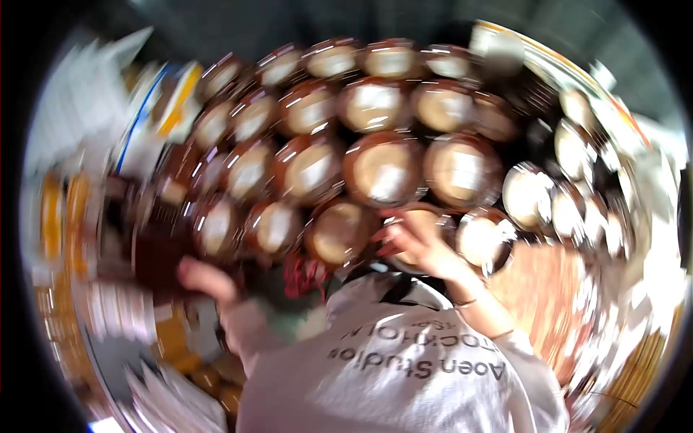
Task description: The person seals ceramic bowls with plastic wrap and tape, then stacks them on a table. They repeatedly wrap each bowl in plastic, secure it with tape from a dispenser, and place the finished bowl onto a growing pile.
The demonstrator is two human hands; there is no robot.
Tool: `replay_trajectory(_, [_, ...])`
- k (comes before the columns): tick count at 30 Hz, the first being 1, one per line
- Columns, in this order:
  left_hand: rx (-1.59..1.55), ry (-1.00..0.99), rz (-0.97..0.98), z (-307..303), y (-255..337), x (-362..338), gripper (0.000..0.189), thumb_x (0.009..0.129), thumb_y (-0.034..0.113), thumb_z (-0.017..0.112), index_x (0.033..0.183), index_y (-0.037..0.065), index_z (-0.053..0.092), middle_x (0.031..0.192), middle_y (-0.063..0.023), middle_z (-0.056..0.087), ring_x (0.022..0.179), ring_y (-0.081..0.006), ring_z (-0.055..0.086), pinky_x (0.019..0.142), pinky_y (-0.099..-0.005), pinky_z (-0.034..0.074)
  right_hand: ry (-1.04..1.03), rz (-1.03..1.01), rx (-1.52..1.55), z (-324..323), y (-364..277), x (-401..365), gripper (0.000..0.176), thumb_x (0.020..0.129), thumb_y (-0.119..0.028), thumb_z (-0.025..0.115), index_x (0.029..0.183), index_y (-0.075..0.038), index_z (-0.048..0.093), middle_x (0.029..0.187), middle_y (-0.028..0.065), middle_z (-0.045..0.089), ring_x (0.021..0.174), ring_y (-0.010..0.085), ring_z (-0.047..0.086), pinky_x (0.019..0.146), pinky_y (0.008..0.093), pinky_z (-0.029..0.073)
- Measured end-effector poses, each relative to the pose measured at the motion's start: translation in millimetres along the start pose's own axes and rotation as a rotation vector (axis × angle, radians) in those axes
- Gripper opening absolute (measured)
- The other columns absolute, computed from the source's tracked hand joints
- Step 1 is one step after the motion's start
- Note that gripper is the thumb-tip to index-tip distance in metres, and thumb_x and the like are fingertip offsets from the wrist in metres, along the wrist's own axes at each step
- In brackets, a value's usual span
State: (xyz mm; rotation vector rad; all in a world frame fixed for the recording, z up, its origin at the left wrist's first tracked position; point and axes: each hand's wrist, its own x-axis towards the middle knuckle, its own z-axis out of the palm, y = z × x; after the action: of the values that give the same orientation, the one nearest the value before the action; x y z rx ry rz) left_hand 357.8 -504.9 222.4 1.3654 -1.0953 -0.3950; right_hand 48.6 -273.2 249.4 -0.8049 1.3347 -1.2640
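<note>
The view is smeared by motion. My right hand (422, 249) reaches over the front row, its fingers apart, beside a round brown pot (341, 232) with a pale round top. A reddish blur lies around those fingertips; I cannot make out what it is. Low on the left is my left hand (209, 281), near a dark brown flat surface (155, 260); its fingers are too blurred to read. Several more glossy brown pots stand in rows ahead, such as one pot (382, 169) with a white patch on its top.
At the right are several round pots (530, 195) with pale tops and a reddish-brown wooden surface (541, 289). A tangled red item (304, 276) lies close to my body. White papers (79, 108) and yellow objects (179, 101) are on the left.
</note>
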Motion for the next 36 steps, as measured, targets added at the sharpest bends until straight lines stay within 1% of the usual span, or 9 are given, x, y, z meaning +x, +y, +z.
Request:
replay_trajectory(1, [-0.582,0.096,-0.02,25,79,-37,0.029,0.088,0.018,0.039,0.086,-0.007,0.053,0.085,-0.0155,0.058,0.071,-0.0239,0.049,0.071,-0.0346,0.043,0.031,0.035,0.022,-1,0,-6,0.051,0.086,-0.04,0.046,0.12,-0.003,0.038,0.093,0.0116,0.056,0.08,0.014,0.055,0.073,0.0276,0.044])
replay_trajectory(2, [0.3,0.173,0.44,4,25,7,0.032,0.088,0.021,0.039,0.085,-0.007,0.054,0.084,-0.017,0.057,0.073,-0.0245,0.05,0.07,-0.035,0.042,0.063,-0.034,0.025,-3,6,-9,0.053,0.086,-0.042,0.045,0.119,-0.001,0.038,0.093,0.0121,0.056,0.08,0.0152,0.055,0.074,0.0284,0.044])
replay_trajectory(4, [-0.133,0.036,0.363,25,75,1,0.035,0.089,0.026,0.039,0.091,-0.006,0.052,0.09,-0.0179,0.054,0.08,-0.0285,0.052,0.074,-0.0398,0.041,0.079,-0.059,0.038,-7,8,-19,0.056,0.085,-0.045,0.044,0.117,0.0,0.038,0.093,0.0132,0.055,0.077,0.0164,0.055,0.072,0.0291,0.045])
replay_trajectory(7, [0.431,0.061,1.189,59,132,-45,0.038,0.088,0.029,0.038,0.103,-0.005,0.046,0.099,-0.0162,0.05,0.091,-0.0277,0.05,0.081,-0.0409,0.04,0.157,-0.115,0.062,-11,8,-38,0.053,0.085,-0.049,0.042,0.107,0.0,0.043,0.089,0.0128,0.056,0.075,0.0179,0.055,0.069,0.0309,0.045])
replay_trajectory(12, [-1.124,-0.716,0.593,92,217,-208,0.043,0.088,0.033,0.038,0.112,-0.003,0.039,0.105,-0.014,0.046,0.101,-0.0253,0.043,0.088,-0.0402,0.037,0.392,-0.27,0.188,-18,24,-77,0.051,0.086,-0.046,0.042,0.104,0.001,0.046,0.084,0.0107,0.056,0.073,0.017,0.055,0.066,0.0294,0.044])
replay_trajectory(15, [-1.228,-1.184,0.488,96,215,-259,0.054,0.085,0.041,0.039,0.119,0.0,0.031,0.109,-0.0131,0.039,0.102,-0.0237,0.04,0.089,-0.0384,0.034,0.653,-0.326,0.205,-24,36,-121,0.049,0.086,-0.044,0.042,0.105,0.001,0.046,0.083,0.0096,0.055,0.071,0.0152,0.055,0.064,0.0283,0.044])
replay_trajectory(22, [-0.92,-2.075,0.285,45,226,-352,0.061,0.082,0.045,0.045,0.114,-0.004,0.031,0.104,-0.0132,0.042,0.087,-0.0214,0.047,0.081,-0.0316,0.037,1.259,-0.342,0.752,-22,108,-255,0.04,0.088,-0.035,0.043,0.112,-0.002,0.042,0.092,0.0121,0.058,0.078,0.0173,0.058,0.071,0.0276,0.046])
replay_trajectory(28, [-0.882,-2.636,0.362,-7,222,-416,0.046,0.084,0.027,0.046,0.12,0.0,0.033,0.104,-0.0097,0.046,0.087,-0.0177,0.049,0.08,-0.0297,0.04,1.59,-0.923,1.199,-30,246,-416,0.048,0.087,-0.037,0.041,0.113,0.003,0.036,0.102,0.025,0.053,0.095,0.0359,0.054,0.087,0.0445,0.042])
replay_trajectory(36, [-0.346,-2.697,0.126,-67,172,-490,0.043,0.082,0.007,0.049,0.12,0.0,0.029,0.097,-0.011,0.045,0.081,-0.0157,0.052,0.078,-0.0277,0.041,2.057,-1.025,1.556,-115,361,-658,0.109,0.064,-0.039,0.072,0.131,0.001,-0.004,0.127,0.0343,0.02,0.114,0.0467,0.032,0.094,0.0504,0.032])
